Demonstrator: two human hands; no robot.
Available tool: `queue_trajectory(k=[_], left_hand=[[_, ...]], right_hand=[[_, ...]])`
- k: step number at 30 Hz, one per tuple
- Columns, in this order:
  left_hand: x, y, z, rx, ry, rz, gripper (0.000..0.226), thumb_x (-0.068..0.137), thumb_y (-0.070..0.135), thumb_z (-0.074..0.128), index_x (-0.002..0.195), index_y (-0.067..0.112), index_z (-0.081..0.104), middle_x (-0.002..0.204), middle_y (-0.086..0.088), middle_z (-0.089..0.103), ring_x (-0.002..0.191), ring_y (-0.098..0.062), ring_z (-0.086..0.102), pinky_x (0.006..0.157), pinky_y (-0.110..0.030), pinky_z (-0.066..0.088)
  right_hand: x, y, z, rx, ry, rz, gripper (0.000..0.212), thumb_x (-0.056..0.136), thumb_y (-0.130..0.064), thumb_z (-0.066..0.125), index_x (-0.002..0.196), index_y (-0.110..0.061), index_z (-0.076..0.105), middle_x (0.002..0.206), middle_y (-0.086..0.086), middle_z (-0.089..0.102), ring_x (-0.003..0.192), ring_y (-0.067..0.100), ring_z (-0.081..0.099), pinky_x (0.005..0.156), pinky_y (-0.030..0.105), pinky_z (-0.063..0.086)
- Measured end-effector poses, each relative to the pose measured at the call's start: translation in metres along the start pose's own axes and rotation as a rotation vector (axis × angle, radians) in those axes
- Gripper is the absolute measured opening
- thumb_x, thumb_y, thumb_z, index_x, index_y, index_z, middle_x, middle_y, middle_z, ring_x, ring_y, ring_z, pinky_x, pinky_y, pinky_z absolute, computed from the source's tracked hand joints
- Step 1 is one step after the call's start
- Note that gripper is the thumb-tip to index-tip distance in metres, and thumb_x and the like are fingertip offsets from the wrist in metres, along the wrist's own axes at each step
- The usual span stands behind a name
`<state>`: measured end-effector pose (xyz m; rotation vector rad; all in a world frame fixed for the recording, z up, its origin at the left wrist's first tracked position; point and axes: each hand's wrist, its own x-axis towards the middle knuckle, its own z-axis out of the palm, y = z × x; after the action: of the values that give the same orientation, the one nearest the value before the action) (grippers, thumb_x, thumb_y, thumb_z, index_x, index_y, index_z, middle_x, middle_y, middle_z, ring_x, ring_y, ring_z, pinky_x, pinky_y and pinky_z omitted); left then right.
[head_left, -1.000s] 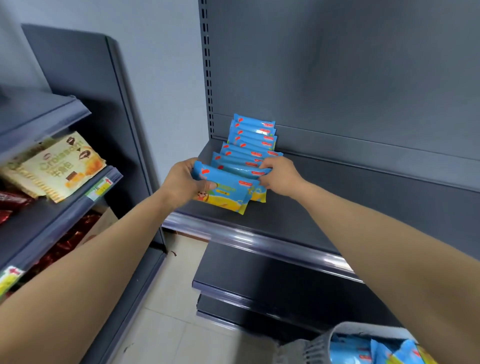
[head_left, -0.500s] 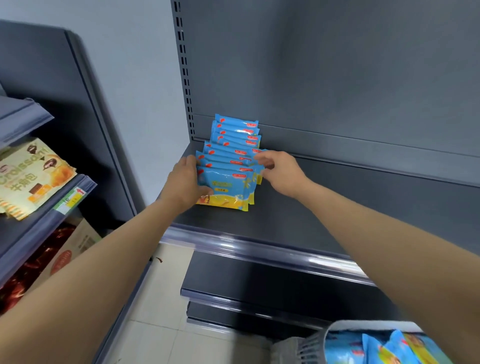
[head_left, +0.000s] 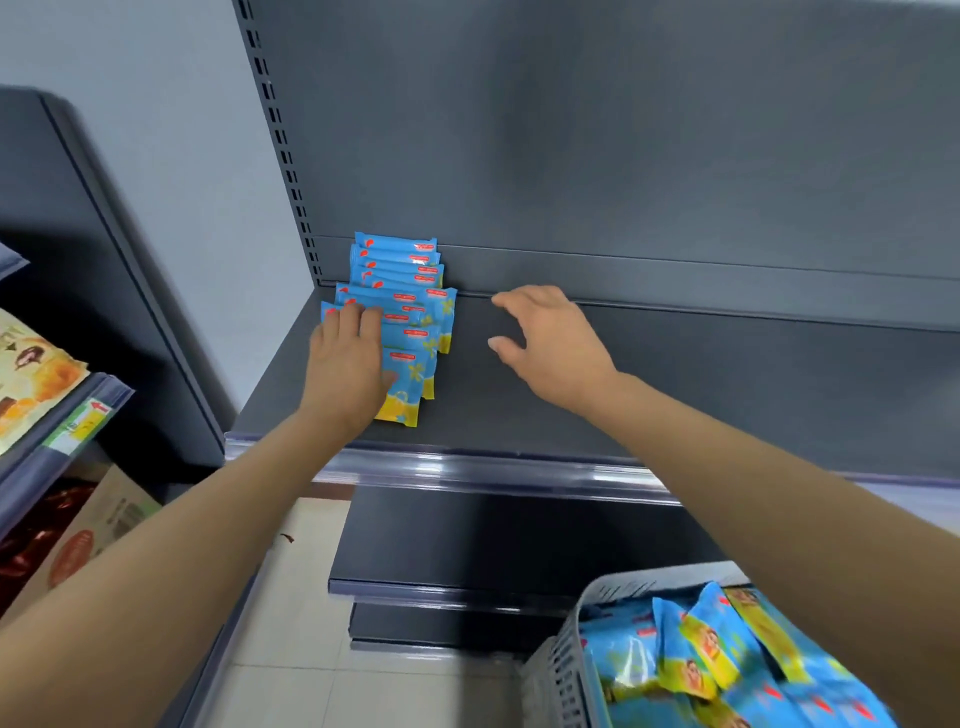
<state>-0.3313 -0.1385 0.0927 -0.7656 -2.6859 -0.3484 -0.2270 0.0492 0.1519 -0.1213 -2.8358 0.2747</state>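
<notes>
A row of several blue and yellow snack packets (head_left: 410, 306) lies overlapped at the left end of a dark grey shelf (head_left: 545, 405), running back to the rear panel. My left hand (head_left: 345, 364) lies flat on the front packets with straight fingers. My right hand (head_left: 550, 338) hovers over the bare shelf to the right of the row, fingers loosely spread, holding nothing. A grey plastic basket (head_left: 566, 670) at the bottom right holds more of the same packets (head_left: 727, 660).
The shelf has a shiny front rail (head_left: 493, 467), with lower shelves beneath it. Another shelf unit on the left carries yellow pastry packs (head_left: 31, 374) and a price tag. A cardboard box (head_left: 98, 525) stands below them. Tiled floor lies between the units.
My right hand has let go of the packets and pulled away to the right. My left hand has slid on top of the front packets and flattened them. The camera view has shifted.
</notes>
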Motion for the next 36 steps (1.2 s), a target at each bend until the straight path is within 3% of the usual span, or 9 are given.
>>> queue_trajectory(k=[5, 12, 20, 27, 31, 36], left_hand=[[-0.005, 0.073, -0.027, -0.137, 0.140, 0.187, 0.055, 0.073, 0.012, 0.075, 0.120, -0.002, 0.051, 0.119, -0.022, 0.051, 0.109, -0.040, 0.047, 0.095, -0.046, 0.035], [-0.032, 0.187, -0.067, -0.221, 0.369, 0.477, 0.054, 0.068, 0.010, 0.077, 0.116, -0.003, 0.053, 0.115, -0.021, 0.054, 0.107, -0.031, 0.041, 0.100, -0.043, 0.032], [-0.093, 0.297, -0.079, -0.257, 0.386, 0.572, 0.050, 0.073, 0.017, 0.069, 0.116, -0.002, 0.051, 0.115, -0.020, 0.054, 0.108, -0.029, 0.037, 0.106, -0.039, 0.020], [-0.164, 0.367, -0.010, -0.297, 0.193, 0.544, 0.050, 0.065, 0.017, 0.067, 0.110, -0.001, 0.056, 0.107, -0.020, 0.058, 0.101, -0.026, 0.040, 0.100, -0.036, 0.024], [-0.205, 0.371, 0.032, -0.227, -0.008, 0.487, 0.045, 0.069, 0.014, 0.072, 0.109, 0.001, 0.058, 0.105, -0.018, 0.059, 0.099, -0.037, 0.055, 0.093, -0.034, 0.025], [-0.243, 0.342, 0.070, -0.145, -0.456, 0.396, 0.045, 0.082, 0.024, 0.068, 0.123, 0.011, 0.054, 0.118, -0.010, 0.054, 0.111, -0.032, 0.049, 0.101, -0.036, 0.026]], right_hand=[[-0.044, 0.024, -0.037, -0.088, 0.105, 0.018, 0.049, 0.095, -0.029, 0.052, 0.139, -0.012, 0.041, 0.138, 0.005, 0.047, 0.133, 0.024, 0.033, 0.108, 0.036, 0.029], [-0.117, 0.069, -0.087, -0.199, 0.380, 0.014, 0.043, 0.079, -0.019, 0.071, 0.117, 0.000, 0.060, 0.113, 0.015, 0.063, 0.109, 0.038, 0.056, 0.085, 0.044, 0.045], [-0.215, 0.140, -0.124, -0.250, 0.448, 0.016, 0.043, 0.076, -0.019, 0.069, 0.114, 0.000, 0.061, 0.111, 0.017, 0.063, 0.105, 0.039, 0.058, 0.082, 0.045, 0.047], [-0.297, 0.206, -0.087, -0.124, 0.201, 0.052, 0.042, 0.076, -0.017, 0.066, 0.114, 0.000, 0.061, 0.111, 0.019, 0.063, 0.104, 0.041, 0.058, 0.083, 0.046, 0.047], [-0.329, 0.225, -0.043, 0.019, -0.228, 0.241, 0.045, 0.092, -0.023, 0.055, 0.133, -0.008, 0.047, 0.131, 0.013, 0.051, 0.119, 0.030, 0.048, 0.095, 0.038, 0.041], [-0.346, 0.246, 0.013, 0.025, -0.596, 0.364, 0.037, 0.093, -0.031, 0.050, 0.119, -0.004, 0.050, 0.118, 0.017, 0.055, 0.103, 0.033, 0.056, 0.072, 0.033, 0.042]])
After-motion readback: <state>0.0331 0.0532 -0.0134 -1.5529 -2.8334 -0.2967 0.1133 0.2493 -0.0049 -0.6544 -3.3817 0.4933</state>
